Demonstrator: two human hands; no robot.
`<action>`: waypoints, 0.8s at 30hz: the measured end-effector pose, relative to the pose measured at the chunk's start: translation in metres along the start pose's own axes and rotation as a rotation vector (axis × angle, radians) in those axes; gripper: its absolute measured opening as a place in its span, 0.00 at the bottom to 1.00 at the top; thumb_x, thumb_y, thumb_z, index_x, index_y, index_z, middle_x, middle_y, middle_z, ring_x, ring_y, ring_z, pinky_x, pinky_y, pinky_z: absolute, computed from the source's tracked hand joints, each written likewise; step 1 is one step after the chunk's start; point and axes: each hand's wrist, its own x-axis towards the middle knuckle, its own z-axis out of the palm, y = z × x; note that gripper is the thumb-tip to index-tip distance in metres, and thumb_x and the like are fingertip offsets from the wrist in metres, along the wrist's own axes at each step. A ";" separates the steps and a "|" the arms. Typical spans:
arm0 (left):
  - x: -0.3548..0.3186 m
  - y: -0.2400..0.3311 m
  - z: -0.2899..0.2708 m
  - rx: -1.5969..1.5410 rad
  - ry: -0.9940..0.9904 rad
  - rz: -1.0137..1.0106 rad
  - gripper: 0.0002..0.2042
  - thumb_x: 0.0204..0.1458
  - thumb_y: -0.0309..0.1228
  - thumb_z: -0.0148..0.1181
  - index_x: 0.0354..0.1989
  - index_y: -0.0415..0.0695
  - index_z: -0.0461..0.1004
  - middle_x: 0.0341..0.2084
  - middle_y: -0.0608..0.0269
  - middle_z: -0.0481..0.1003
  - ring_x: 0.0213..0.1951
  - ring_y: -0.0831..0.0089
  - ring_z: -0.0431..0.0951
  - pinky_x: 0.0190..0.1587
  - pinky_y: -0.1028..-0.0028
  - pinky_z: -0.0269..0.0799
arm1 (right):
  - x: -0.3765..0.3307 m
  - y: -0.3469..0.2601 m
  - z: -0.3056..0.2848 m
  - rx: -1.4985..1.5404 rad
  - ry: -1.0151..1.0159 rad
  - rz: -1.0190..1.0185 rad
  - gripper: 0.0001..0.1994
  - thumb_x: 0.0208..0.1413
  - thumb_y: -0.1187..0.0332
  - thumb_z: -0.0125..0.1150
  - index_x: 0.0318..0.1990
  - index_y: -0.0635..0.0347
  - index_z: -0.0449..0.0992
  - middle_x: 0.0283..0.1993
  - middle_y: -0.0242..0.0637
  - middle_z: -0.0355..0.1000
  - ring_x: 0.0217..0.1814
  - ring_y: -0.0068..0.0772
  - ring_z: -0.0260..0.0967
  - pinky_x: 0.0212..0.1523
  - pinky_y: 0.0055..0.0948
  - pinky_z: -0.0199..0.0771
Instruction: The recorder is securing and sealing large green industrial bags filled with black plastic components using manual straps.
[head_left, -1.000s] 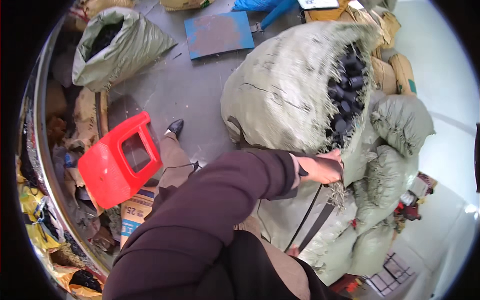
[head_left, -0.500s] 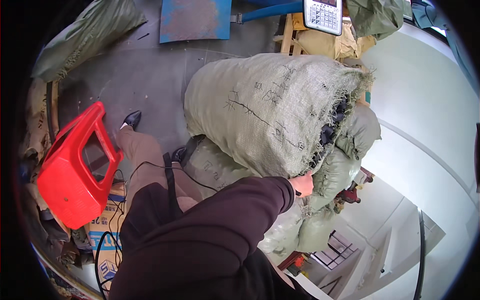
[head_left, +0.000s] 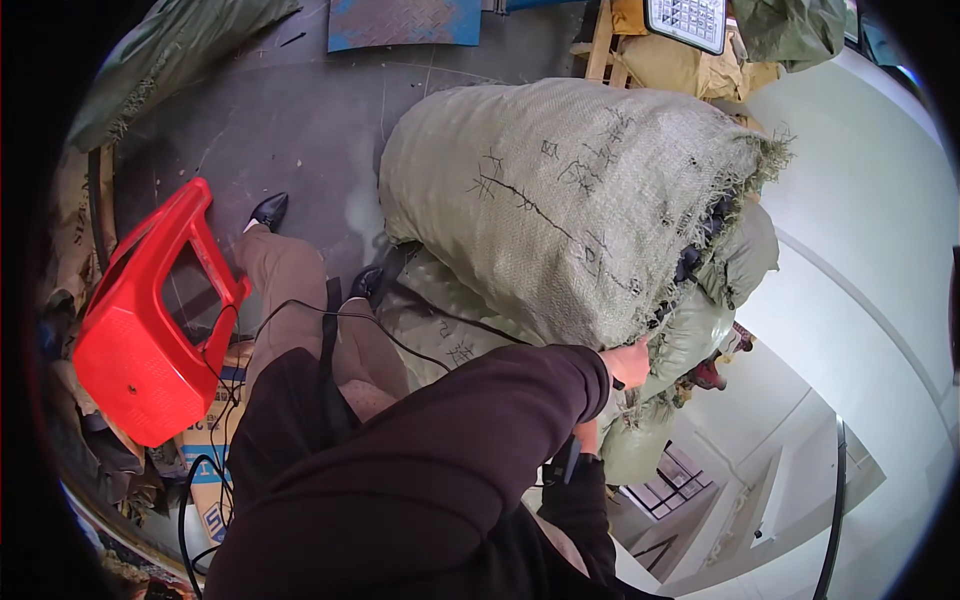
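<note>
A large woven sack (head_left: 520,210), pale grey-green with black handwriting, lies on its side atop other sacks. Its frayed end (head_left: 770,155) points right, and black stuff (head_left: 690,262) shows through the gap there. My left hand (head_left: 628,364) is closed on the lower corner of that end, the fingertips partly hidden. Just below, my right hand (head_left: 586,436) is closed around a dark object (head_left: 570,462), mostly hidden behind my left sleeve, so its kind cannot be told. A thin black cable (head_left: 400,345) crosses over my legs toward the sacks.
A red plastic stool (head_left: 140,365) lies tipped at the left, beside cardboard boxes (head_left: 205,470). More stuffed sacks (head_left: 690,335) are piled under and behind the big one. At the top are a blue scale platform (head_left: 400,22) and its keypad display (head_left: 690,20). A green sack (head_left: 190,60) is upper left.
My right hand and forearm have come into view below the left hand, with the dark object. The view has shifted, so the sack appears farther right and higher. My left hand stays on its corner.
</note>
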 end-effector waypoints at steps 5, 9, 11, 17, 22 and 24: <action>-0.006 -0.002 0.004 0.049 0.018 -0.018 0.11 0.40 0.36 0.48 0.26 0.45 0.76 0.23 0.61 0.74 0.30 0.61 0.73 0.42 0.53 0.59 | -0.019 -0.055 0.040 0.890 0.132 0.091 0.15 0.51 0.62 0.44 0.44 0.58 0.63 0.39 0.32 0.66 0.43 0.30 0.62 0.41 0.30 0.63; -0.007 -0.008 -0.003 0.030 0.000 -0.001 0.10 0.38 0.36 0.49 0.22 0.46 0.76 0.20 0.63 0.74 0.27 0.64 0.73 0.39 0.56 0.61 | -0.033 -0.080 0.038 0.756 0.347 0.095 0.11 0.49 0.68 0.42 0.41 0.57 0.64 0.35 0.31 0.66 0.40 0.26 0.62 0.39 0.28 0.61; -0.005 -0.006 -0.005 0.040 0.056 -0.016 0.09 0.37 0.36 0.50 0.20 0.48 0.75 0.18 0.65 0.73 0.25 0.66 0.72 0.35 0.59 0.61 | -0.028 -0.061 0.031 0.861 0.365 0.039 0.13 0.49 0.68 0.43 0.43 0.58 0.63 0.38 0.35 0.66 0.40 0.29 0.64 0.40 0.30 0.63; -0.010 -0.012 -0.015 -0.017 -0.034 -0.004 0.06 0.34 0.35 0.51 0.16 0.49 0.73 0.17 0.67 0.70 0.26 0.69 0.70 0.36 0.64 0.56 | -0.029 -0.043 0.032 1.603 0.602 0.018 0.06 0.51 0.67 0.45 0.33 0.56 0.66 0.33 0.34 0.65 0.35 0.29 0.59 0.44 0.26 0.57; -0.007 -0.012 -0.016 -0.012 -0.110 -0.036 0.06 0.35 0.32 0.49 0.17 0.48 0.73 0.19 0.64 0.70 0.28 0.67 0.70 0.38 0.62 0.56 | -0.019 -0.051 0.034 2.055 0.567 -0.171 0.04 0.50 0.72 0.41 0.26 0.59 0.62 0.20 0.30 0.56 0.23 0.26 0.51 0.28 0.22 0.55; -0.001 -0.009 -0.022 0.027 -0.192 -0.031 0.06 0.35 0.31 0.48 0.18 0.48 0.73 0.20 0.64 0.70 0.28 0.68 0.70 0.37 0.63 0.56 | -0.014 -0.027 0.045 2.218 0.130 -0.508 0.07 0.49 0.69 0.41 0.23 0.61 0.61 0.16 0.27 0.50 0.17 0.23 0.45 0.20 0.21 0.50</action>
